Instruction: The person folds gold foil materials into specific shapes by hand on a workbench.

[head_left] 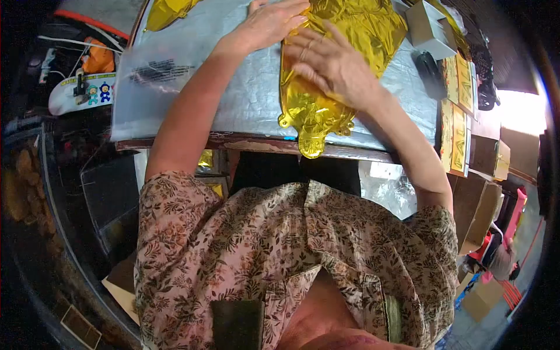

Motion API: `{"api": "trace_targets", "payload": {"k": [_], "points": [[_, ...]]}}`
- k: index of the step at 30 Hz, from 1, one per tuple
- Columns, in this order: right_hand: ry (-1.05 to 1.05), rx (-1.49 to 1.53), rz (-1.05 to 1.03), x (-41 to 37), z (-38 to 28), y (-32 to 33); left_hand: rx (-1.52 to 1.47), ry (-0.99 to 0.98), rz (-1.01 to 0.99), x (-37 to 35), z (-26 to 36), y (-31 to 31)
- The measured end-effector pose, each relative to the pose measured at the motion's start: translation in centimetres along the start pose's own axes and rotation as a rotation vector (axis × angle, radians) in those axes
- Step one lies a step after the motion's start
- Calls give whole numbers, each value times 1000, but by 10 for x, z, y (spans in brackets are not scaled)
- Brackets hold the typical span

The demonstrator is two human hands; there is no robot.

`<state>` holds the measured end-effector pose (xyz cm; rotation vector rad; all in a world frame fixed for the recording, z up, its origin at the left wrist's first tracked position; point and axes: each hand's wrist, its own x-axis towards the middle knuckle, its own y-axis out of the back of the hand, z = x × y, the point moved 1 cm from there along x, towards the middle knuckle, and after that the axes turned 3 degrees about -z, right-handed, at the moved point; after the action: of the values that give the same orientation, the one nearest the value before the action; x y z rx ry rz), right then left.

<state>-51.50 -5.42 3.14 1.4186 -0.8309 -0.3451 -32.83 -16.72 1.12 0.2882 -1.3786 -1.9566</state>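
Observation:
A shiny gold foil balloon [315,108], uninflated, lies flat on the table, and its tabbed lower end hangs a little over the front edge. My left hand [271,24] rests at the balloon's upper left edge, fingers stretched out to the right and thumb apart. Lower down, my right hand [341,70] lies over the foil with its fingers extended to the left and slightly blurred. Both palms face down, hiding the foil beneath them. A second piece of gold foil [169,13] lies at the table's far left.
Clear plastic sheeting [151,105] covers the table's left side. At the right stand a white box [430,30], a dark object [429,69] and printed yellow-orange cartons [454,137]. Cardboard boxes [479,216] are stacked beyond the right edge. A white case with stickers [81,96] sits left of the table.

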Motion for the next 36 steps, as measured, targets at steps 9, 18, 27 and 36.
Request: {"api": "trace_targets", "payload": {"k": [9, 18, 27, 36], "points": [[39, 239, -115, -34, -43, 3, 178, -59, 130, 2, -25, -25], [34, 211, -42, -40, -45, -11, 311, 111, -34, 37, 3, -3], [13, 274, -27, -41, -47, -11, -21, -178, 288, 63, 0, -48], [-570, 671, 164, -30, 8, 28, 104, -205, 314, 60, 6, -54]]}}
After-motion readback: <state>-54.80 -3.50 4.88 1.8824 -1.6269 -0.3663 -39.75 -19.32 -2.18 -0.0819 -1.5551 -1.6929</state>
